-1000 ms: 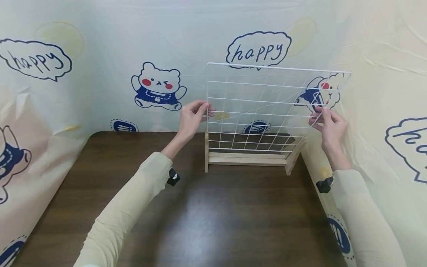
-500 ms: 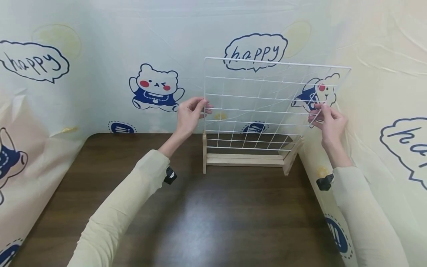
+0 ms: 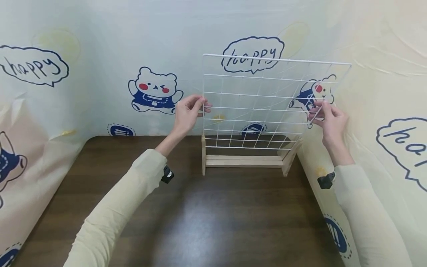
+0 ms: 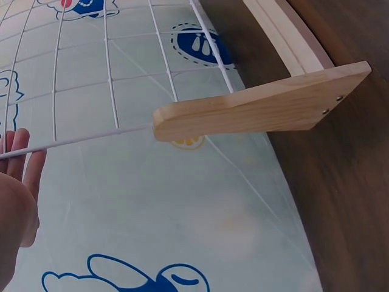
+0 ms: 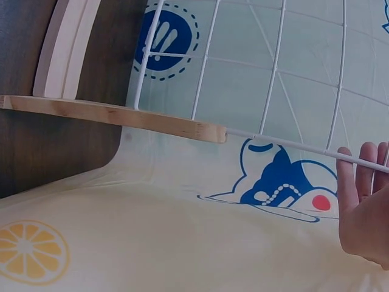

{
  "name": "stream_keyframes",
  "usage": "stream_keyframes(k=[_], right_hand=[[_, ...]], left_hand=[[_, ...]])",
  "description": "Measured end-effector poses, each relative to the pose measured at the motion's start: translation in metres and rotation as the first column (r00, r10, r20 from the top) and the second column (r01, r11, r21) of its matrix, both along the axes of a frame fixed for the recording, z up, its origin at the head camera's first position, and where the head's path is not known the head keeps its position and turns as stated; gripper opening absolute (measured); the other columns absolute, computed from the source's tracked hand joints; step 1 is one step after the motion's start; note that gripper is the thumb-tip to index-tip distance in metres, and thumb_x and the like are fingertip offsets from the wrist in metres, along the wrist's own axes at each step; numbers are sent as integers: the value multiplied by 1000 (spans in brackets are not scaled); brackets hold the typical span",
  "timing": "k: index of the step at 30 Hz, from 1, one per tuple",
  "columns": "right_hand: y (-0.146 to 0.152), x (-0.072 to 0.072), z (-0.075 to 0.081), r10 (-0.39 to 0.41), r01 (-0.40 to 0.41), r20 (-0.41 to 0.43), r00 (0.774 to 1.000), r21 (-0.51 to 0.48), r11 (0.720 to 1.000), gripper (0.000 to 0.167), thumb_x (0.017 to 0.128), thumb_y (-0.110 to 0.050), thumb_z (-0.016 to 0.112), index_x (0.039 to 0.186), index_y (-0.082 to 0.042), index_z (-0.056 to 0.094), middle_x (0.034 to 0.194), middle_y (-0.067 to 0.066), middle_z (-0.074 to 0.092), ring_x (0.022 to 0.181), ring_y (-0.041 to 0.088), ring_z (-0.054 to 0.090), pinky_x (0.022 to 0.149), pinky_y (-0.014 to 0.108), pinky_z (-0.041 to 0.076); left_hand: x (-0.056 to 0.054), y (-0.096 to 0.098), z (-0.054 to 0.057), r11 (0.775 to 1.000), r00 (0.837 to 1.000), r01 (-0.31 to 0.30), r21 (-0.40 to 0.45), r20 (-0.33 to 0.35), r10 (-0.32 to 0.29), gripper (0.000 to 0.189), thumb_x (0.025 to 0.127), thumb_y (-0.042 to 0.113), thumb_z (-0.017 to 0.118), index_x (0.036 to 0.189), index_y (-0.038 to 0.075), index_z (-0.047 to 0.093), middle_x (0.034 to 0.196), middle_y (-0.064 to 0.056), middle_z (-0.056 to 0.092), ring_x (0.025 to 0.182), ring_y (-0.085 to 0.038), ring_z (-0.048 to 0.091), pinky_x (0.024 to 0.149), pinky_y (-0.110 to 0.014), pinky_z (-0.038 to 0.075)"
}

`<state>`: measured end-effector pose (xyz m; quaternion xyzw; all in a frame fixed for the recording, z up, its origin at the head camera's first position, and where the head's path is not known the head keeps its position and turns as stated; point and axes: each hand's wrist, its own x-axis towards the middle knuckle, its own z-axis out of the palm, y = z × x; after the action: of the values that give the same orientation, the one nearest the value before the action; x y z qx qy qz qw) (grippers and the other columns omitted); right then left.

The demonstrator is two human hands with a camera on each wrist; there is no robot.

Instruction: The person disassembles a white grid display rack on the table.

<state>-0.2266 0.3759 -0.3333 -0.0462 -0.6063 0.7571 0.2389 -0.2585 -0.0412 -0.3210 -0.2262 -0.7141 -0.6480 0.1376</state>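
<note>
A white wire grid panel (image 3: 277,59) stands upright between the two side pieces of a pale wooden stand (image 3: 243,163). Its left edge wire is pinched between thumb and fingers of my left hand (image 3: 187,114). On the opposite side, my right hand (image 3: 333,122) pinches the right edge wire. In the left wrist view, the lower corner of the grid lies behind one wooden side piece (image 4: 261,106), so any contact there is hidden. The other side piece (image 5: 121,114) meets the grid's edge in the right wrist view. My fingertips are partly behind the wires.
The stand rests near the back right of a dark wooden table (image 3: 166,222). Close behind and to the right hangs a printed cloth (image 3: 100,74) with bears and lettering. Black wrist cameras sit on both sleeves, the left camera (image 3: 167,174) and the right camera (image 3: 325,180).
Both hands and the grid have risen slightly, and the grid's bottom wire is a little farther above the stand's crossbar. The stand keeps its place. The head view has shifted slightly.
</note>
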Motion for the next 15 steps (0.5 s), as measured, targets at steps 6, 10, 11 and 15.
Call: stream_keyframes(k=[6,10,11,15], right_hand=[[-2,-2,8,-30,30,-4,1000,15,999,32,95,-24,64,107,5,70,81,12,71,64,19,68,61,27,58],[-2,-3,15,-40,40,-6,999,23,999,32,95,-24,63,106,4,71,83,12,72,64,20,69,61,26,57],[-2,-2,17,-41,41,-3,999,26,999,31,95,-24,63,106,4,71,84,12,72,65,20,69,62,26,57],[-1,-1,18,-39,39,7,999,19,999,31,95,-24,62,105,4,71,83,11,71,64,20,68,62,27,57]], left_hand=[[1,0,5,1000,1000,-12,-2,-26,12,21,100,9,53,104,-7,66,98,-23,70,86,-42,67,75,-49,56],[-1,1,11,1000,1000,-8,4,-29,8,21,100,10,52,104,-7,65,98,-23,70,87,-44,66,76,-48,57],[0,2,12,1000,1000,-10,3,-28,10,22,100,10,52,104,-7,65,98,-23,70,87,-44,66,76,-47,57],[0,3,14,1000,1000,-11,4,-9,11,22,101,11,52,105,-6,65,98,-20,71,87,-42,67,76,-46,57]])
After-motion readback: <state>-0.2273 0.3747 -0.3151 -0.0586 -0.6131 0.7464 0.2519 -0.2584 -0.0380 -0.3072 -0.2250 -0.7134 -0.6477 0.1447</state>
